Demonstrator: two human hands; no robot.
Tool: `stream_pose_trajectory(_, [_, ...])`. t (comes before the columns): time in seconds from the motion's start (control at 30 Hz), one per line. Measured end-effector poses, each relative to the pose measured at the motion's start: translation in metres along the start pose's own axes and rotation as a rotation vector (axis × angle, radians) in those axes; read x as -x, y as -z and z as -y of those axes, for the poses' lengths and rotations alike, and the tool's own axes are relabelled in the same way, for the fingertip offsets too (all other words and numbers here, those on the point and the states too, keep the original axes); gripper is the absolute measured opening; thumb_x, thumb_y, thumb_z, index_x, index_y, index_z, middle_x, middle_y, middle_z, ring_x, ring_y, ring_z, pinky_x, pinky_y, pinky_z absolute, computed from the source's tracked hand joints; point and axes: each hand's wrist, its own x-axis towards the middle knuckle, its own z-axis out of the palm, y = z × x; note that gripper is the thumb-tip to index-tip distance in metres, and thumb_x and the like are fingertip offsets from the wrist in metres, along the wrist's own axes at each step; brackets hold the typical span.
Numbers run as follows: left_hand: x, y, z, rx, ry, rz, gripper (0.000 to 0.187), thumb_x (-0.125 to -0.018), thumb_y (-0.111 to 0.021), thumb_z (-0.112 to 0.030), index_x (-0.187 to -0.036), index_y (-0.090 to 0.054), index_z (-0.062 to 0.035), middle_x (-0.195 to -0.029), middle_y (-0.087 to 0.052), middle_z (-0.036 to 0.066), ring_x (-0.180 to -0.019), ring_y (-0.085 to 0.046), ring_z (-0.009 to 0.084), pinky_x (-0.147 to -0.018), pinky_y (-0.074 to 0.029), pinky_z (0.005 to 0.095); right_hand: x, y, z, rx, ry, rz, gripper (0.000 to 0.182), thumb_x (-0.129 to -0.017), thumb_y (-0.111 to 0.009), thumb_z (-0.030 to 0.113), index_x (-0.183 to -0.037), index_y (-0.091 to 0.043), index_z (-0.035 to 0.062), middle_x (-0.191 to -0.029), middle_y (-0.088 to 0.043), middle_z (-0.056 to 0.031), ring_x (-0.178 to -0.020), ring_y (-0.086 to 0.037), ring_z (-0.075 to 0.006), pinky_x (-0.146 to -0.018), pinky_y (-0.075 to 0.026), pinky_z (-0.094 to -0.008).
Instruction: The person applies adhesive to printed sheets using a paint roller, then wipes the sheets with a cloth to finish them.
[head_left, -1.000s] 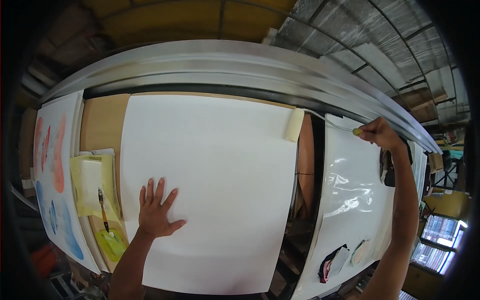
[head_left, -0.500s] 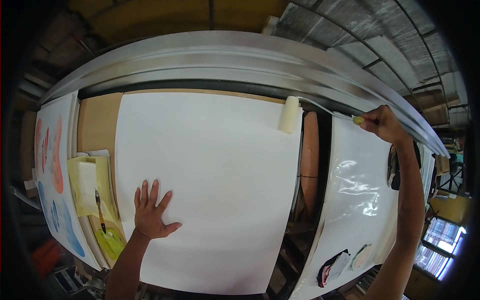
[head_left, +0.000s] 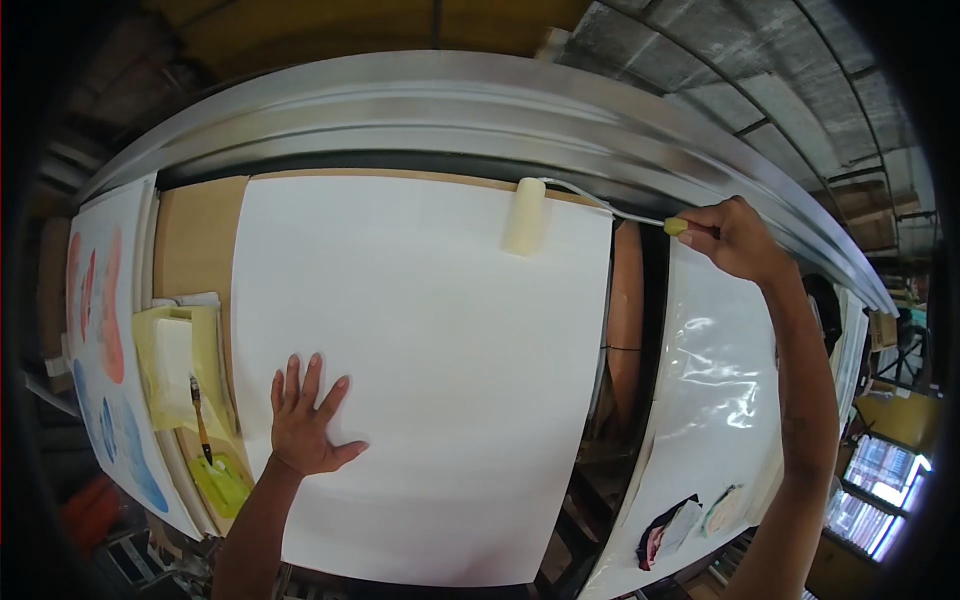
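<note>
A large white sheet [head_left: 430,330] lies flat on a brown board [head_left: 195,240]. My left hand [head_left: 308,425] rests on its lower left part, palm down with the fingers spread. At the upper right, my right hand [head_left: 735,237] is closed around the handle of a paint roller [head_left: 525,217]. The roller's pale cylinder touches the sheet near its top edge, and its bent wire frame reaches across the sheet's right corner to the handle.
A yellow tray [head_left: 178,365] with a brush [head_left: 200,420] and a green dish [head_left: 220,485] stand left of the sheet. Beyond them lies a painted sheet [head_left: 112,400]. A plastic-covered surface [head_left: 710,380] is on the right. Metal rails [head_left: 420,100] curve behind.
My right hand has moved left with the roller, whose cylinder now sits farther in along the top of the sheet. My left hand has stayed in place on the sheet.
</note>
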Motion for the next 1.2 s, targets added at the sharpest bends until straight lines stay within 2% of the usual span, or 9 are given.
stream_pose_trajectory(0.4, [-0.001,0.003,0.000,0.023,-0.017,-0.010,0.093,-0.080,-0.063,-0.074,-0.153,-0.047,-0.0179,-0.164,-0.027,0.025,-0.149,-0.023,0.0534,-0.115,-0.019,0.0676,-0.055,-0.042,0.059,0.039,0.216,-0.049,0.026,-0.090,-0.071,0.024,-0.105,-0.075,0.0040,-0.074,-0.067,-0.0203,-0.068,-0.064,-0.0369,-0.069,-0.051,-0.0429])
stream_pose_trajectory(0.53, [0.000,0.002,-0.001,0.012,0.012,0.000,0.092,-0.076,-0.068,-0.073,-0.152,-0.049,-0.0238,-0.166,-0.025,0.020,-0.151,-0.021,0.0494,-0.117,-0.019,0.0658,-0.055,-0.046,0.063,-0.056,0.283,-0.133,0.023,-0.091,-0.069,0.025,-0.097,-0.074,0.0034,-0.072,-0.065,-0.0203,-0.064,-0.062,-0.0382,-0.066,-0.050,-0.0444])
stream_pose_trajectory(0.77, [-0.001,0.004,-0.001,0.020,0.019,0.020,0.093,-0.076,-0.069,-0.073,-0.152,-0.048,-0.0238,-0.166,-0.025,0.020,-0.150,-0.021,0.0502,-0.117,-0.019,0.0665,0.044,-0.016,0.003,0.129,-0.020,0.011,0.023,-0.093,-0.071,0.028,-0.105,-0.075,0.0090,-0.069,-0.064,-0.0182,-0.060,-0.061,-0.0361,-0.061,-0.050,-0.0413])
stream_pose_trajectory(0.87, [0.000,0.002,0.001,0.029,-0.005,0.009,0.095,-0.076,-0.068,-0.072,-0.153,-0.046,-0.0201,-0.165,-0.025,0.023,-0.149,-0.021,0.0530,-0.115,-0.019,0.0690,0.102,-0.018,-0.013,0.011,-0.171,-0.016,0.027,-0.091,-0.073,0.018,-0.113,-0.074,0.0028,-0.079,-0.070,-0.0210,-0.065,-0.068,-0.0307,-0.066,-0.053,-0.0353])
stream_pose_trajectory(0.9, [0.000,0.000,0.002,0.030,-0.017,0.002,0.097,-0.076,-0.068,-0.071,-0.154,-0.044,-0.0182,-0.165,-0.025,0.025,-0.148,-0.022,0.0543,-0.114,-0.020,0.0701,0.117,-0.021,-0.008,0.043,-0.168,-0.033,0.026,-0.093,-0.072,0.021,-0.115,-0.074,0.0073,-0.077,-0.068,-0.0210,-0.067,-0.068,-0.0357,-0.066,-0.053,-0.0392])
stream_pose_trajectory(0.97, [-0.001,0.001,0.002,0.031,-0.017,0.008,0.097,-0.076,-0.068,-0.071,-0.154,-0.044,-0.0185,-0.164,-0.025,0.025,-0.148,-0.022,0.0543,-0.114,-0.019,0.0703,0.155,-0.053,0.004,-0.117,-0.293,-0.061,0.031,-0.098,-0.066,0.015,-0.124,-0.069,-0.0001,-0.086,-0.068,-0.0270,-0.069,-0.071,-0.0285,-0.069,-0.054,-0.0365])
stream_pose_trajectory(1.0, [-0.001,0.001,0.002,0.036,-0.013,0.016,0.097,-0.076,-0.068,-0.071,-0.154,-0.044,-0.0187,-0.164,-0.026,0.026,-0.148,-0.022,0.0543,-0.114,-0.019,0.0704,0.176,-0.084,0.010,-0.232,-0.245,-0.135,0.034,-0.098,-0.064,0.010,-0.129,-0.065,-0.0037,-0.097,-0.071,-0.0282,-0.079,-0.073,-0.0247,-0.075,-0.054,-0.0335])
stream_pose_trajectory(1.07, [0.001,0.000,0.002,0.036,-0.016,0.007,0.098,-0.076,-0.068,-0.071,-0.155,-0.043,-0.0192,-0.164,-0.026,0.026,-0.148,-0.023,0.0544,-0.113,-0.019,0.0703,0.192,-0.120,0.066,-0.439,-0.359,-0.119,0.044,-0.096,-0.059,-0.001,-0.139,-0.056,-0.0049,-0.109,-0.072,-0.0263,-0.098,-0.074,-0.0302,-0.088,-0.054,-0.0338])
stream_pose_trajectory(1.2, [0.000,0.000,0.004,0.043,-0.028,0.012,0.099,-0.076,-0.069,-0.071,-0.156,-0.042,-0.0190,-0.163,-0.027,0.026,-0.148,-0.024,0.0547,-0.114,-0.019,0.0700,0.166,-0.148,0.137,-0.353,-0.432,-0.307,0.045,-0.095,-0.058,-0.001,-0.139,-0.054,-0.0089,-0.090,-0.070,-0.0280,-0.080,-0.073,-0.0368,-0.075,-0.055,-0.0330])
